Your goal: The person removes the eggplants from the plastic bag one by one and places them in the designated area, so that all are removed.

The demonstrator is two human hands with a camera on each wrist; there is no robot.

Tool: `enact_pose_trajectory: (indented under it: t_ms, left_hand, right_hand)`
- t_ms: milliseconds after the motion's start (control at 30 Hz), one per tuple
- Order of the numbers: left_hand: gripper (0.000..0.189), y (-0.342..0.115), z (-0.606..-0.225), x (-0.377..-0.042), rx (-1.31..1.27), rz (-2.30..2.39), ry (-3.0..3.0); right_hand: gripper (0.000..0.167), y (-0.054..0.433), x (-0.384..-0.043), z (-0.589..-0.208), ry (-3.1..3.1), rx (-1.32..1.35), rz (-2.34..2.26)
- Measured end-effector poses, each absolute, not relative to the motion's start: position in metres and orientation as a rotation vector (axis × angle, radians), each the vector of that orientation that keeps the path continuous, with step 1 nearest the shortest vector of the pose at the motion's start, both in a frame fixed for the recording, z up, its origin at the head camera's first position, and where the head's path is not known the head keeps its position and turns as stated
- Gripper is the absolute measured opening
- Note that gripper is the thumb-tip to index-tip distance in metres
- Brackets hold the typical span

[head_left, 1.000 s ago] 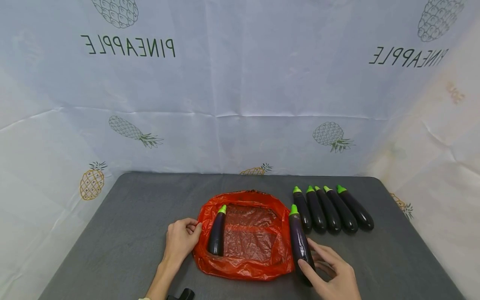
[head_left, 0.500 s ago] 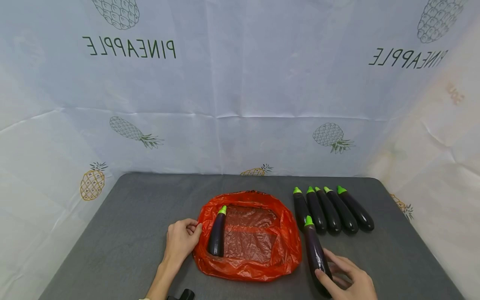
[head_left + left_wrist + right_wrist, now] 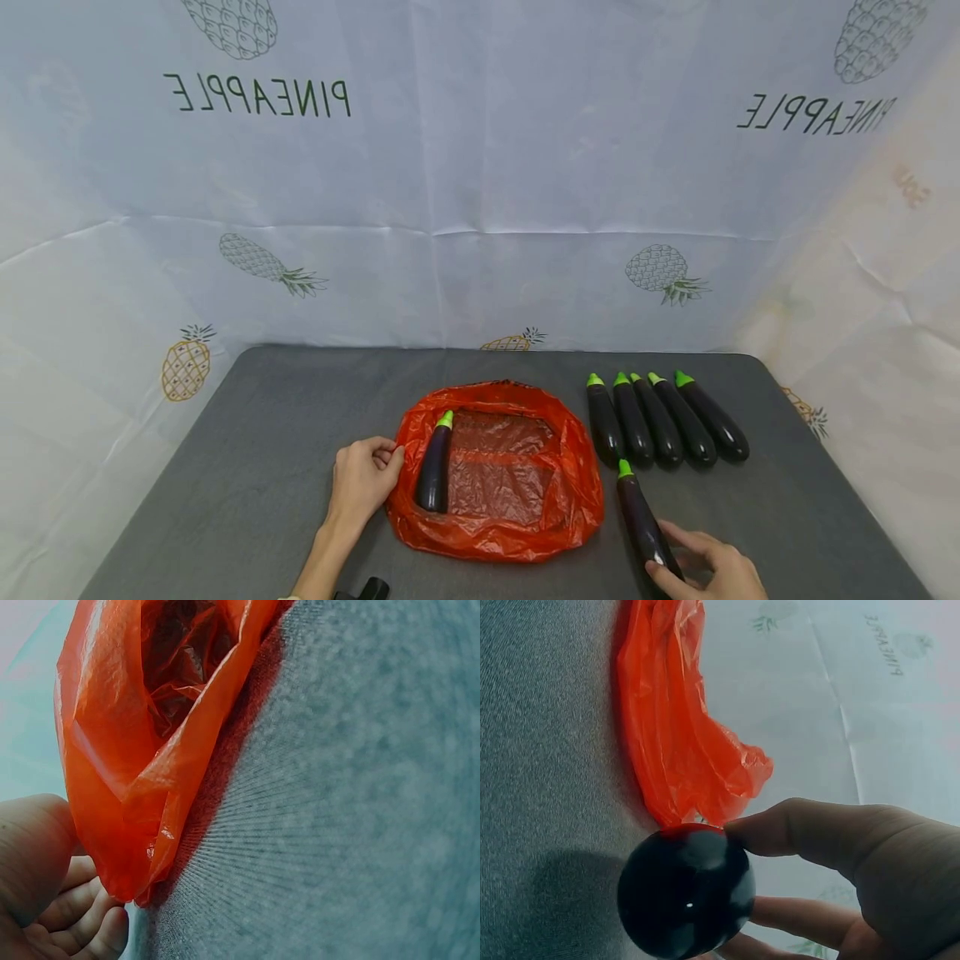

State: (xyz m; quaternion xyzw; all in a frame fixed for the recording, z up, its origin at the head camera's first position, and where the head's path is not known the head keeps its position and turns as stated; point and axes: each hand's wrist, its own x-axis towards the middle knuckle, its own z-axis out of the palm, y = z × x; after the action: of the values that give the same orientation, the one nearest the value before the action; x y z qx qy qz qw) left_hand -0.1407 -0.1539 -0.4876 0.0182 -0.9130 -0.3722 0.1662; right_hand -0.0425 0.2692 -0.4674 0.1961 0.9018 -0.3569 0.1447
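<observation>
An orange-red plastic bag lies mouth up on the table, its rim rolled out wide. Inside it, along the left side, rests one dark purple eggplant with a bright green cap. My left hand pinches the bag's left rim between thumb and fingers; the left wrist view shows the plastic between them. To the right of the bag, my right hand holds another eggplant near its rounded lower end, green cap pointing away. That glossy end fills the lower right wrist view.
Several more eggplants lie side by side at the table's back right. Black objects show at the front edge near my left forearm. A pale curtain with pineapple prints hangs behind the grey table.
My right hand has moved right and toward the front edge with its eggplant, away from the bag. The bag's right side has spread slightly outward. My left hand has stayed put.
</observation>
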Motion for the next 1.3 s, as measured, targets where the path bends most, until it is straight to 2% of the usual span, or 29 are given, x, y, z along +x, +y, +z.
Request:
enact_pose_trajectory:
  t_ms: [133,467,800,1300]
  left_hand:
    - [0.008,-0.153,-0.487,-0.141,0.054,-1.058,-2.600]
    - [0.009,-0.153,-0.486,-0.140,0.061,-1.060,-2.600]
    - [0.009,-0.153,-0.487,-0.141,0.052,-1.048,-2.599]
    - [0.008,-0.153,-0.487,-0.140,0.041,-1.038,-2.589]
  right_hand:
    - [0.075,0.279,-0.045,-0.478,2.600,0.546,-0.929]
    - [0.064,0.266,-0.046,-0.457,2.688,0.408,-0.787]
    - [0.071,0.268,-0.050,-0.466,2.712,0.377,-0.833]
    - [0.068,0.264,-0.048,-0.461,2.785,0.358,-0.851]
